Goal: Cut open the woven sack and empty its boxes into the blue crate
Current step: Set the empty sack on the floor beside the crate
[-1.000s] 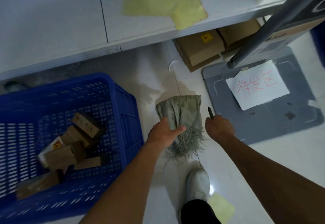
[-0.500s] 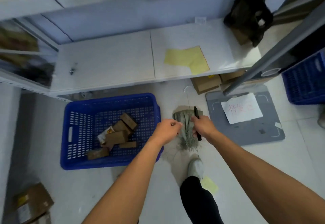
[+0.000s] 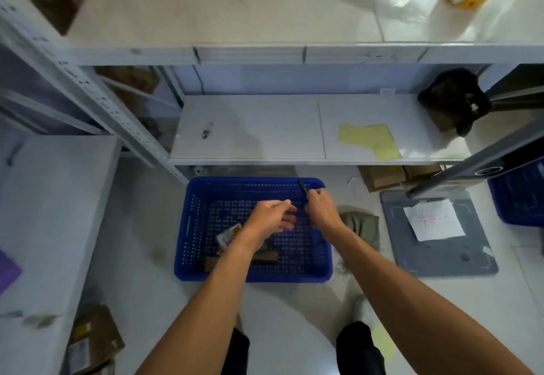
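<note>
Grey-green woven sack (image 3: 361, 223): lying crumpled on the floor, centre right of frame, just right of the blue perforated plastic crate (image 3: 188, 227) that is holding small brown cardboard boxes (image 3: 266, 256). Right hand (image 3: 321, 210) gripping a thin black tool (image 3: 303, 188). Left hand (image 3: 272, 218) hovering loosely open, holding nothing.

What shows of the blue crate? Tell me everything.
The blue crate is a rectangular tub, plastic by its look, with rounded corners, perforated walls and bottom, and a handle slot in its left wall. It stands upright on the pale floor before the low shelf. Brown boxes and a white packet lie in its near left part. The left hand and the right hand, gripping a dark tool, are over it, not visibly touching. The woven sack lies beside its right wall.
</note>
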Action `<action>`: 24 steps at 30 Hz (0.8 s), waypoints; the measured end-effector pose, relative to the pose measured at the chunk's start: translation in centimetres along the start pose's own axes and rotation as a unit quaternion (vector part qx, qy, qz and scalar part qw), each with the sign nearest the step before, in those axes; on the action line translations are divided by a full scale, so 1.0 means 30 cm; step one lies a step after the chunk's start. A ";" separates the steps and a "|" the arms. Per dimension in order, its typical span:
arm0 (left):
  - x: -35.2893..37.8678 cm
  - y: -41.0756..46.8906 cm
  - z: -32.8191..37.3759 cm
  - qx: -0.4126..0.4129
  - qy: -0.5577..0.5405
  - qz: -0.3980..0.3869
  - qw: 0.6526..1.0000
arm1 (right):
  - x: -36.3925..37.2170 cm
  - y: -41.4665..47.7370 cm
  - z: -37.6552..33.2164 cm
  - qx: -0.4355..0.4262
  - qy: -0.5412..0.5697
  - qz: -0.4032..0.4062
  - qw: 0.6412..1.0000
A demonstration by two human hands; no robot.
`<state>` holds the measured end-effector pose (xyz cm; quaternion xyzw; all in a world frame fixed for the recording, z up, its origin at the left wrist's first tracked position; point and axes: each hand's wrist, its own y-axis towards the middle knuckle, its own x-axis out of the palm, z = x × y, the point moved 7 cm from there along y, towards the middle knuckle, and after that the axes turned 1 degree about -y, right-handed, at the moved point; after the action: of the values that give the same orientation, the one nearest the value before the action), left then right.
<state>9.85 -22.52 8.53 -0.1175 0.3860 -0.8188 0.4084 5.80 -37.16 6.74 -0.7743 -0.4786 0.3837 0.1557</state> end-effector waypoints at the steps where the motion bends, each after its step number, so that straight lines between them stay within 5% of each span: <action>1: -0.077 -0.010 -0.021 -0.004 -0.005 0.002 1.000 | 0.056 -0.017 -0.031 -0.004 0.007 -0.004 1.000; 8: -0.415 0.048 -0.031 0.009 -0.021 0.025 0.999 | 0.244 -0.035 -0.223 -0.031 0.092 0.014 0.995; 18: -0.463 0.412 -0.024 0.011 -0.222 0.042 0.974 | 0.385 0.250 -0.278 -0.050 0.133 -0.059 0.988; 24: -0.485 0.610 -0.078 -0.012 -0.205 0.076 0.976 | 0.411 0.423 -0.206 -0.182 -0.114 0.040 0.976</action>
<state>28.54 -16.95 -4.57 -0.2583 0.3117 -0.7389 0.5387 21.33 -32.02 -2.40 -0.7589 -0.5240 0.3821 -0.0589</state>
